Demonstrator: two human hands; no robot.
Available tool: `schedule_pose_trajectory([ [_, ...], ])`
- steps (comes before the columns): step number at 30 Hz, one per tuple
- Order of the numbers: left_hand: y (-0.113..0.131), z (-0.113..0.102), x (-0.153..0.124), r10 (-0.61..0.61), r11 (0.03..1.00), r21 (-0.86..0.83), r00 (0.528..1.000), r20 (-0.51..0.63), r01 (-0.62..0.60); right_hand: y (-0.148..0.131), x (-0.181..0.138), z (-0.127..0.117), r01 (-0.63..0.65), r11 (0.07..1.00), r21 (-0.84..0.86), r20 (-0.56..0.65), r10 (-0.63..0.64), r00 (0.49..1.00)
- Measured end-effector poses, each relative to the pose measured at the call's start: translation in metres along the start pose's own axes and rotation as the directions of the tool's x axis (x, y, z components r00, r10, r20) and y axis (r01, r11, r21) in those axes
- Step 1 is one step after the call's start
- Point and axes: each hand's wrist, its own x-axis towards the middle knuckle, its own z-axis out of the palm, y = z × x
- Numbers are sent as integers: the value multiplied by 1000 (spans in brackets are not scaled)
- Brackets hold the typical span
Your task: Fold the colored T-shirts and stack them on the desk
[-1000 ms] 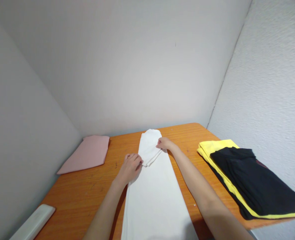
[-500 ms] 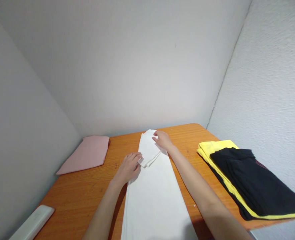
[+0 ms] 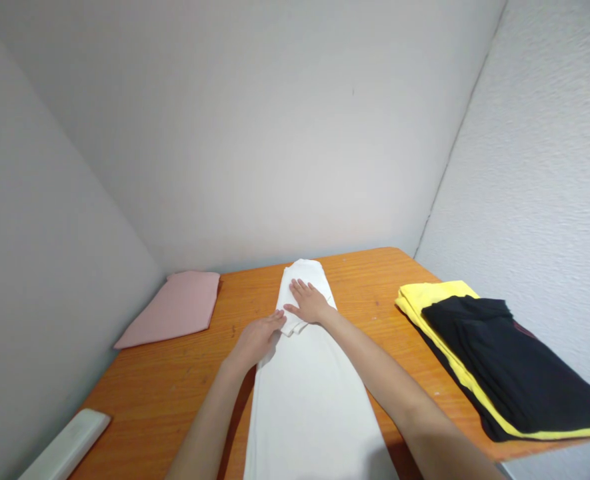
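Observation:
A long, narrow folded white T-shirt (image 3: 315, 400) lies on the wooden table, its far end near the back edge. What looks like its sleeve (image 3: 291, 325) is laid over the top near the far end. My right hand (image 3: 309, 303) rests flat on that sleeve with fingers spread. At the shirt's left edge, my left hand (image 3: 257, 339) touches the sleeve's corner with outstretched fingertips. Its thumb is mostly hidden.
Folded pink cloth (image 3: 179, 307) lies at the table's back left. Black folded clothing (image 3: 515, 367) is stacked on a yellow garment (image 3: 409, 297) at the right. A white oblong object (image 3: 67, 443) sits front left. Walls stand behind and on both sides of the table (image 3: 175, 380).
My right hand has moved left and nearer from the shirt's far right edge, flattening onto the sleeve. My left hand stays at the left edge, its fingers slightly straighter.

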Motion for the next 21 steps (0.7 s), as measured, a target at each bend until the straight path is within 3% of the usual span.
schedule_pose_trajectory([
  [6,-2,0,-1,-1,999,-34,1000,8,1,4,3,-6,6,999,50,5,-6,1000],
  [13,-6,4,-2,7,999,-31,1000,26,-6,23,1,-8,-246,969,-19,-17,246,969],
  [21,-15,5,-8,40,994,-104,995,90,-30,25,2,-3,-246,969,-33,-8,246,969],
])
